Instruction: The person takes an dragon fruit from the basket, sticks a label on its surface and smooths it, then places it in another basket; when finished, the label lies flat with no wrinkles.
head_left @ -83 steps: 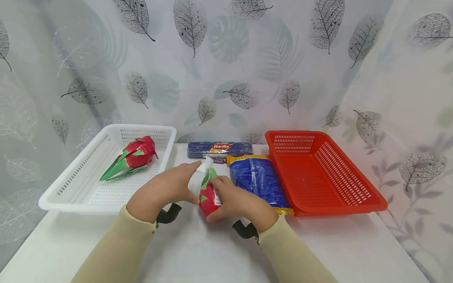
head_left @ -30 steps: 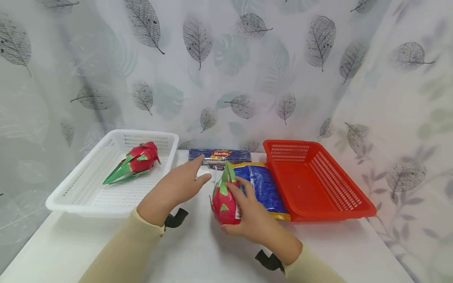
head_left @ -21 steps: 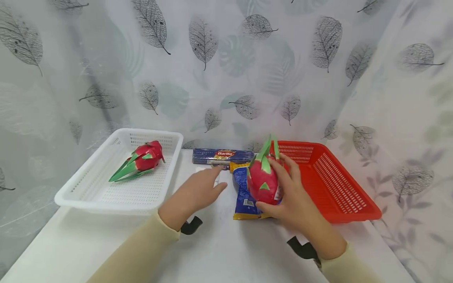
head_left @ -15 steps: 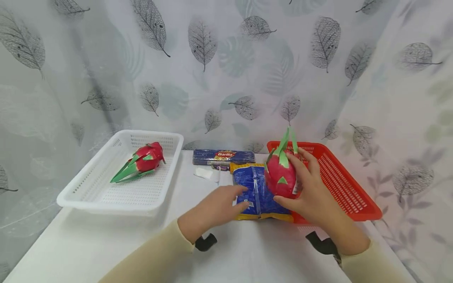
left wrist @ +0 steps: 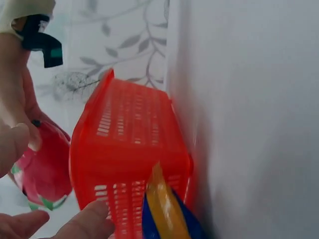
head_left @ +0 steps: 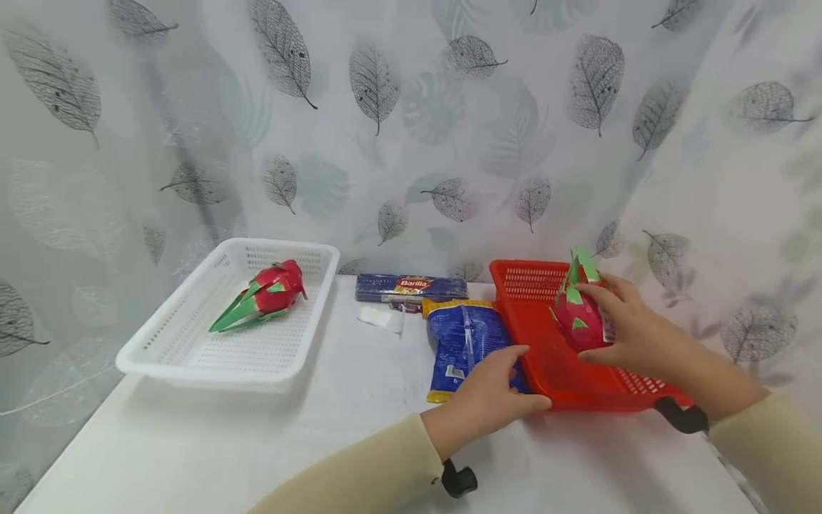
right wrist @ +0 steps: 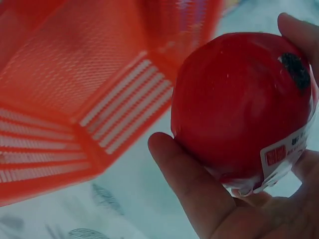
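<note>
My right hand (head_left: pixel 642 339) grips a red dragon fruit (head_left: pixel 580 321) with green tips pointing up, and holds it over the red basket (head_left: pixel 581 401). In the right wrist view the fruit's round red end (right wrist: pixel 234 104) shows a dark spot and a white label, with fingers and thumb around it. Beside the basket's near left rim, my left hand (head_left: pixel 481 403) has thumb and fingers spread with nothing between them. It overlaps the lower end of a blue packet (head_left: pixel 465 335) with yellow edges.
A white basket (head_left: pixel 205 373) at the left contains another dragon fruit (head_left: pixel 272 291). A dark blue Barilla spaghetti pack (head_left: pixel 411 287) lies at the back by the leaf-patterned curtain. In front of it are a small white packet (head_left: pixel 380 318) and a small purple wrapper (head_left: pixel 406 308).
My right hand has picked up the dragon fruit from mid-table and carried it right, over the red basket. My left hand has moved right, away from the white basket, to the red basket's near left side.
</note>
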Demonstrator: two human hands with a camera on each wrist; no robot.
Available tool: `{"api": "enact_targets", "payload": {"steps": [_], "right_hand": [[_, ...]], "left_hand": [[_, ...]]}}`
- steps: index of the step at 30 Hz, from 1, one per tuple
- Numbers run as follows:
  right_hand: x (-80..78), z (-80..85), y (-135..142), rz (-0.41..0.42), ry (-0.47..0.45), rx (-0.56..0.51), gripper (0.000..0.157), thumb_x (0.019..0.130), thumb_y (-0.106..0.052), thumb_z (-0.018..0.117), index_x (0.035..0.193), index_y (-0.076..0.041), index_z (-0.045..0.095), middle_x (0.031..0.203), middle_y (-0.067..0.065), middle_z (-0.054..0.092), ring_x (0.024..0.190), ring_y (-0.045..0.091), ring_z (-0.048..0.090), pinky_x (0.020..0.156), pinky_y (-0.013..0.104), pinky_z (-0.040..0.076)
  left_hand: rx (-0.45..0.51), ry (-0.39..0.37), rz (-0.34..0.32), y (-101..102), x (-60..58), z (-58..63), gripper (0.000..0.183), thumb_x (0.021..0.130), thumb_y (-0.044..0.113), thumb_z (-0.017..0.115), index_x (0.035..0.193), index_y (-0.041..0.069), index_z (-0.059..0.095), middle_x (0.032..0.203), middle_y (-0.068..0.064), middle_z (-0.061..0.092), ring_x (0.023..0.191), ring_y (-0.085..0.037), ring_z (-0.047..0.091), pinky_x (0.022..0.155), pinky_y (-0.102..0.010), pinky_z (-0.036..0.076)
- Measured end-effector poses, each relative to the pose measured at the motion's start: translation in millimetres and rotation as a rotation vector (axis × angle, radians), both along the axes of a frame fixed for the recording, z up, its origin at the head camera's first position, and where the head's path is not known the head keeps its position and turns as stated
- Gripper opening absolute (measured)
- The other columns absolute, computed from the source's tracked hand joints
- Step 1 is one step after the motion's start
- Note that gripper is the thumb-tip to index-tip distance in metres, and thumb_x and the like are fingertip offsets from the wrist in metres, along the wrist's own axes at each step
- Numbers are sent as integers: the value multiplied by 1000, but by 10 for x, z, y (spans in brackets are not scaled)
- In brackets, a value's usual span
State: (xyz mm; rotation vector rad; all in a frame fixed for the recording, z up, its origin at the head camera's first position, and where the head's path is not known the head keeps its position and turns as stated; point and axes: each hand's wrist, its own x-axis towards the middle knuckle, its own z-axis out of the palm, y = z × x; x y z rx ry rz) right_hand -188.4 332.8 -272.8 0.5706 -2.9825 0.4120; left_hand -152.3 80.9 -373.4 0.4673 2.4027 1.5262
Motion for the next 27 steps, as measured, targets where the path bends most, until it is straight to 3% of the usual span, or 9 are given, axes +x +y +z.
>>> {"api": "enact_targets", "payload": {"steps": [8, 16, 27], "right_hand": [[-251, -156, 272, -3, -151, 70, 108, 71, -31, 99, 158, -10, 39, 156, 35, 24, 126, 57, 44, 73, 52, 67], [-311, -314, 649, 1, -279, 161, 112, 60, -34, 103, 153, -11, 47, 149, 31, 33, 125, 55, 46, 66, 43, 67], [-324, -532, 808, 60, -233, 135, 102, 61, -30, 103, 148, -14, 52, 145, 24, 40, 124, 48, 49, 64, 37, 66]], "left_hand": [[10, -20, 56, 322, 3, -91, 94, 83, 48, 89, 163, 34, 42, 171, 11, 38, 157, -22, 42, 105, -46, 60], [27, -50, 109, 435, -18, -239, 97, 81, 45, 91, 164, 32, 41, 165, 15, 45, 150, -18, 50, 103, -41, 61], [101, -51, 113, 411, -88, -249, 93, 86, 34, 89, 165, 30, 39, 166, 14, 43, 146, -18, 54, 99, -42, 63]]}}
